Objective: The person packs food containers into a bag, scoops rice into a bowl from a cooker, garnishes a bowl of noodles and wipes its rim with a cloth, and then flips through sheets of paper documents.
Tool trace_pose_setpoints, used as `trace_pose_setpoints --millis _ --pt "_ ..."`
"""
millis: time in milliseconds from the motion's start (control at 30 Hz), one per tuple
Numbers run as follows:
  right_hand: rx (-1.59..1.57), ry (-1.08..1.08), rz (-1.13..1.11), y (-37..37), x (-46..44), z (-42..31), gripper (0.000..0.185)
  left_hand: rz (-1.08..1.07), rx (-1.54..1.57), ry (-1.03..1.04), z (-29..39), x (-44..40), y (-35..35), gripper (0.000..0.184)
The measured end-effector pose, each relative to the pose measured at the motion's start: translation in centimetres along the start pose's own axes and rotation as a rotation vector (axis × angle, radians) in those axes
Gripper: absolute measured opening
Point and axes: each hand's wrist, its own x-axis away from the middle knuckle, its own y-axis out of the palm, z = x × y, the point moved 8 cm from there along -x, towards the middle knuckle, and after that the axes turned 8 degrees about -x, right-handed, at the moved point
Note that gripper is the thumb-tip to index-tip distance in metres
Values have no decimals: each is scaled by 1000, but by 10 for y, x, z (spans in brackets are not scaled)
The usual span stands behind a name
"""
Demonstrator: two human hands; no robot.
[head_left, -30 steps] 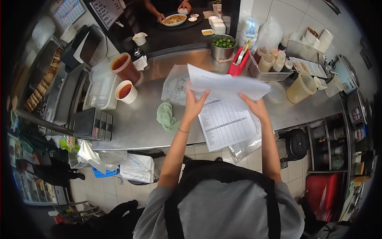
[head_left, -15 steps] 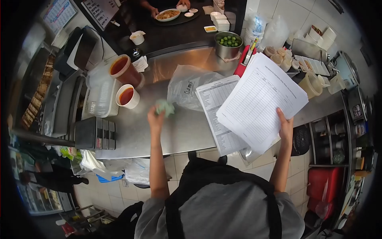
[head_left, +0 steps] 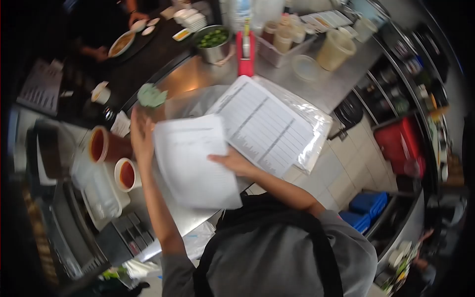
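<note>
My right hand (head_left: 231, 162) grips the right edge of a blurred stack of white papers (head_left: 193, 161), thumb on top. Beside the stack's upper left corner is my left hand (head_left: 142, 133), its fingers raised and somewhat apart, with nothing visibly held. Just above those fingertips lies a crumpled green cloth (head_left: 151, 95). A printed table sheet (head_left: 264, 123) rests on a clear plastic sleeve (head_left: 316, 129) to the right. Behind the papers, part of a clear plastic bag (head_left: 190, 103) shows on the steel counter (head_left: 326, 89).
Tubs of red sauce (head_left: 101, 144) and a white cup (head_left: 126, 175) stand at the left. At the back are a pot of green fruit (head_left: 213, 43), a red tape dispenser (head_left: 245, 54) and a bottle basket (head_left: 282, 52). Another person's hand (head_left: 138, 19) is beyond the counter.
The view has turned. The paper stack has moved left, off the printed sheet, in my right hand. The green cloth has left my left hand and lies farther back.
</note>
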Motion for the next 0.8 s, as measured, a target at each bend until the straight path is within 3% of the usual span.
trace_pose_setpoints --millis 67,167,233,267,333,400,467,533,600,633,667,733,800 --pt "23 -14 -157 22 -25 21 44 116 -220 128 4 57 -13 42" --pt "95 -10 -96 23 -70 65 45 -49 -446 24 -48 143 6 31" --pt "452 -20 -37 14 -82 76 49 -143 -613 -1 -77 188 28 29" --pt "447 -25 -15 8 -76 72 49 -149 -685 -13 -80 203 37 27" --pt "540 -269 -58 12 -55 39 60 -120 -680 -20 -78 211 46 27" --pt "521 -372 -53 -5 -13 4 73 -95 -684 -68 -78 212 47 27" --pt "870 -605 -199 -39 30 -19 97 -52 -722 -26 -59 207 51 29" --pt "1568 -317 -127 -76 90 -46 93 -5 -774 9 -31 198 55 31" --pt "1837 -465 -40 -117 118 -43 90 -119 -118 -45 -4 191 83 35" --pt "1833 -467 -44 -130 122 -41 90 -248 291 -247 -18 199 117 39" --pt "1810 -546 -142 -135 128 -39 90 -435 694 -619 18 212 144 42" --pt "1760 -695 -279 -140 129 -28 89 -664 978 -853 29 240 195 45" --pt "1807 -617 -375 -132 137 -42 86 -726 1031 -927 35 251 221 43"
